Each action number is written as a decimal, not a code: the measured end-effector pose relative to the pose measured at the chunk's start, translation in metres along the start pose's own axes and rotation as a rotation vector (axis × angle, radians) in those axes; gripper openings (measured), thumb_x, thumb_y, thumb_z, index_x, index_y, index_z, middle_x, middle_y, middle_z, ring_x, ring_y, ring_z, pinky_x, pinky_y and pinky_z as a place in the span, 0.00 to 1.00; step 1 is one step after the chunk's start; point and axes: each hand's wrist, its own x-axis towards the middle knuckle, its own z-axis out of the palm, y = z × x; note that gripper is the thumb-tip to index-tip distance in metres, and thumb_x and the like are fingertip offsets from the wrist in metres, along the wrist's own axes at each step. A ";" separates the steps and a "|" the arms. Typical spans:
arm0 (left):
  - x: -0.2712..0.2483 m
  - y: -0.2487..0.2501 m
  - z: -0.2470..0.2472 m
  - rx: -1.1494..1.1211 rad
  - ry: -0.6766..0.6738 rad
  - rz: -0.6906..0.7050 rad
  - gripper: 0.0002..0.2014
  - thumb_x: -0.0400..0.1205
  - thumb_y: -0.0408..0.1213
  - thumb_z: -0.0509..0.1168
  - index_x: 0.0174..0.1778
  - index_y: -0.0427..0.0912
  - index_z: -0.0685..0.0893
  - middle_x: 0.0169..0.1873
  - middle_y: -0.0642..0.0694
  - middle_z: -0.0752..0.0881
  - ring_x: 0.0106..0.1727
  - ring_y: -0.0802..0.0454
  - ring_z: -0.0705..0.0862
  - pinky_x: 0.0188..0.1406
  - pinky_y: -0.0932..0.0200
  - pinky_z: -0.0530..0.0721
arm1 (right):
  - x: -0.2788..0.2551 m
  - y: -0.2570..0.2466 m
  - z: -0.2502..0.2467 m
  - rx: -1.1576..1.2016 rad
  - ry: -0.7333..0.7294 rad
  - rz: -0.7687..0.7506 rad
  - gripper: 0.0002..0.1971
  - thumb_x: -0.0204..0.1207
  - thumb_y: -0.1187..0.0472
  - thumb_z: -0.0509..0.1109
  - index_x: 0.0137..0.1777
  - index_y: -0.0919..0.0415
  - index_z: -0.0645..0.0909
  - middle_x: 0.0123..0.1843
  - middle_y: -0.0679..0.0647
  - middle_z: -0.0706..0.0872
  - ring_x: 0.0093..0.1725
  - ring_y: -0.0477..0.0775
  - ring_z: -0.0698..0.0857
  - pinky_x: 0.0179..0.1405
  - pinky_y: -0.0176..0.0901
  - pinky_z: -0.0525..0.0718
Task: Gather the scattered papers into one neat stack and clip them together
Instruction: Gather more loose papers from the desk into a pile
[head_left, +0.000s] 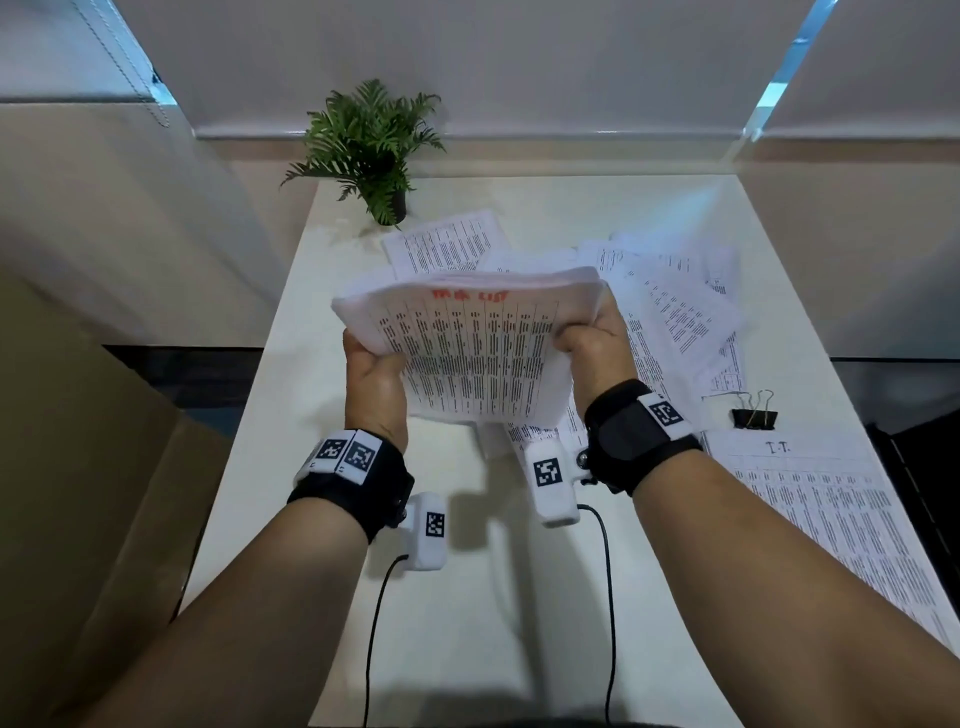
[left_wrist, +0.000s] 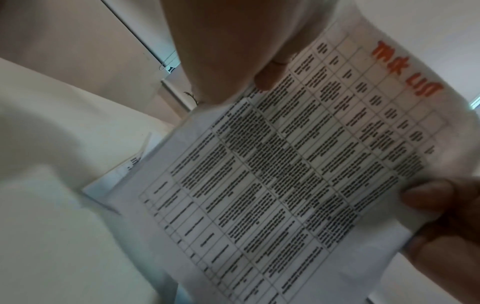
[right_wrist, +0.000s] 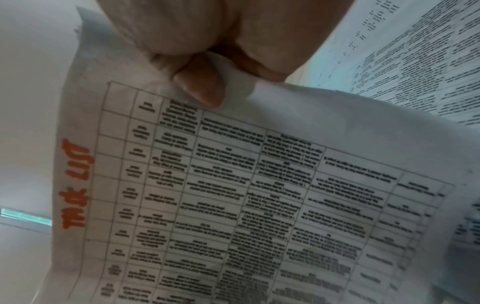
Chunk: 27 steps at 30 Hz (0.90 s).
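Observation:
A bundle of printed sheets (head_left: 470, 353) with a red heading and a table of text is held up above the white table (head_left: 519, 597). My left hand (head_left: 371, 371) grips its left edge and my right hand (head_left: 592, 338) grips its right edge, thumbs on the top sheet. The same bundle (left_wrist: 285, 174) fills the left wrist view, with my thumb (left_wrist: 267, 78) pressed on it. In the right wrist view the bundle (right_wrist: 246, 205) is pinched under my thumb (right_wrist: 202, 86). More loose sheets (head_left: 670, 306) lie spread on the table behind and right. A black binder clip (head_left: 754, 417) lies at the right.
A small potted fern (head_left: 371, 150) stands at the table's far left corner. Another printed sheet (head_left: 831, 514) lies along the right edge near me. Cables (head_left: 374, 623) run from both wrist cameras across the near part of the table. A brown partition (head_left: 78, 467) stands on the left.

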 end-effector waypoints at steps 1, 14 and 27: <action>0.000 -0.001 -0.002 -0.002 -0.002 -0.008 0.22 0.72 0.24 0.56 0.54 0.55 0.76 0.51 0.48 0.84 0.53 0.51 0.81 0.53 0.55 0.81 | 0.000 0.002 -0.001 -0.020 0.013 0.013 0.22 0.55 0.72 0.57 0.45 0.48 0.77 0.43 0.54 0.81 0.48 0.58 0.81 0.50 0.54 0.79; 0.001 -0.061 -0.034 0.396 -0.144 -0.155 0.13 0.86 0.31 0.56 0.65 0.47 0.68 0.57 0.50 0.81 0.58 0.46 0.81 0.63 0.49 0.79 | -0.029 0.070 -0.005 -0.425 -0.027 0.177 0.13 0.79 0.68 0.60 0.62 0.60 0.71 0.57 0.66 0.83 0.58 0.66 0.83 0.53 0.56 0.84; -0.075 -0.046 0.058 0.591 -0.328 -0.105 0.17 0.85 0.29 0.51 0.71 0.41 0.68 0.61 0.48 0.79 0.48 0.59 0.79 0.53 0.55 0.79 | -0.055 0.044 -0.119 -0.734 0.235 0.068 0.04 0.80 0.71 0.54 0.51 0.62 0.65 0.44 0.62 0.77 0.44 0.62 0.80 0.43 0.50 0.81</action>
